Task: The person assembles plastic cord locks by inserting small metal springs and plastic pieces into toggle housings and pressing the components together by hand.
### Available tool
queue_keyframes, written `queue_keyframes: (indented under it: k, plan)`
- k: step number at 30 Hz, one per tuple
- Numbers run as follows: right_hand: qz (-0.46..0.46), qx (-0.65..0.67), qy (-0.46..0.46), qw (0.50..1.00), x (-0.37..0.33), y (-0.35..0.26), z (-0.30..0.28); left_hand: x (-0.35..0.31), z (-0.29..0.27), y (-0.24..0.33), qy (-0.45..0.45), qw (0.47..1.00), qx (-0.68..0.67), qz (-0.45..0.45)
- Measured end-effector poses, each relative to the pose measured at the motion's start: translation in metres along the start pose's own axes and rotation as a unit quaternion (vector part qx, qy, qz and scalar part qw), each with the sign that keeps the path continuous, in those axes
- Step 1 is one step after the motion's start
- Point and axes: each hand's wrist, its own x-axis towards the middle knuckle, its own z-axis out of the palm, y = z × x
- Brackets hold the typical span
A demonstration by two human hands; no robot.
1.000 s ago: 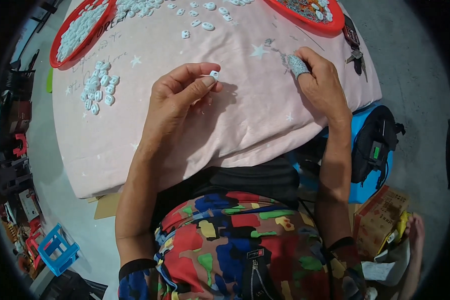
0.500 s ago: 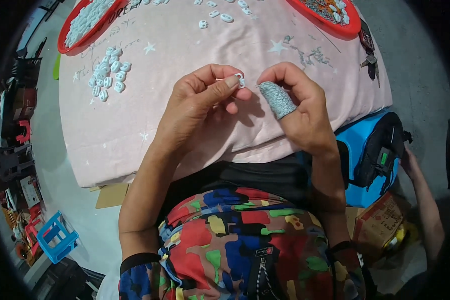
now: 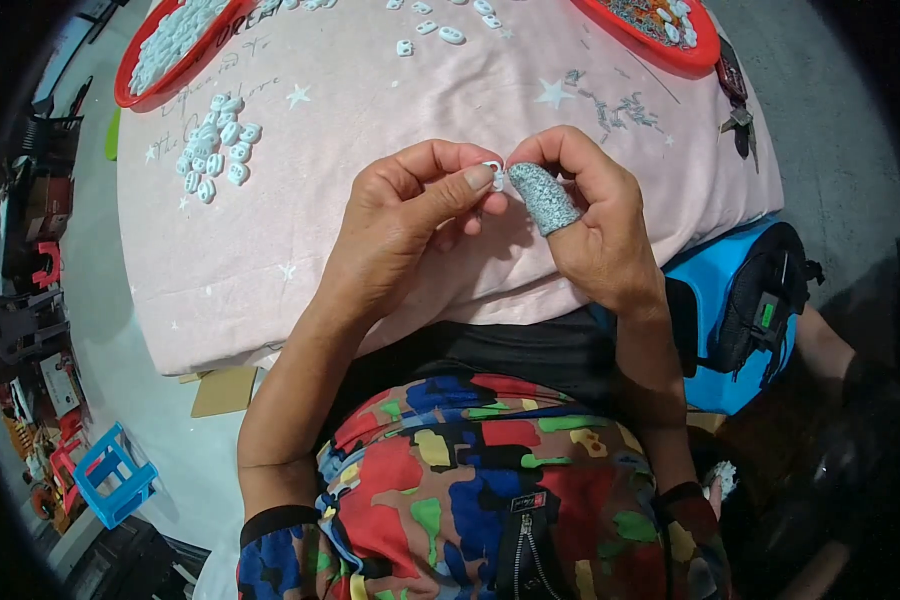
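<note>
White, looped, plastic-looking piece (image 3: 499,178), pinched in left hand (image 3: 388,228); right hand (image 3: 607,220), in grey-speckled thumb cover (image 3: 543,199), just right of it, grip narrow, whether closed unclear.

Under the left hand (image 3: 395,235) and right hand (image 3: 605,225), a pale pink surface (image 3: 220,250) with white stars (image 3: 554,93); between them, a white piece (image 3: 498,178); on the right one, a flecked grey finger cover (image 3: 543,198); beyond, red trays (image 3: 706,52); nearer, a garment (image 3: 480,470) patched red, blue, green

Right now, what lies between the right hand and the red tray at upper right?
In the head view, small grey metal pieces and a thin dark line lie there, on the pink cloth.
</note>
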Motion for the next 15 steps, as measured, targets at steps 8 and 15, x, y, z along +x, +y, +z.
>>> queue_keyframes:
  k: [8,15]
  plan:
    - [-0.012,-0.006,-0.002,1.0,0.0001,0.0021,0.0007,-0.0019,0.002,0.0026,0.014,0.999,0.027,0.013]
    - [-0.005,0.001,0.001,1.0,-0.0005,-0.0002,0.0002,-0.0008,0.0051,0.0018,0.019,0.999,0.046,0.022]
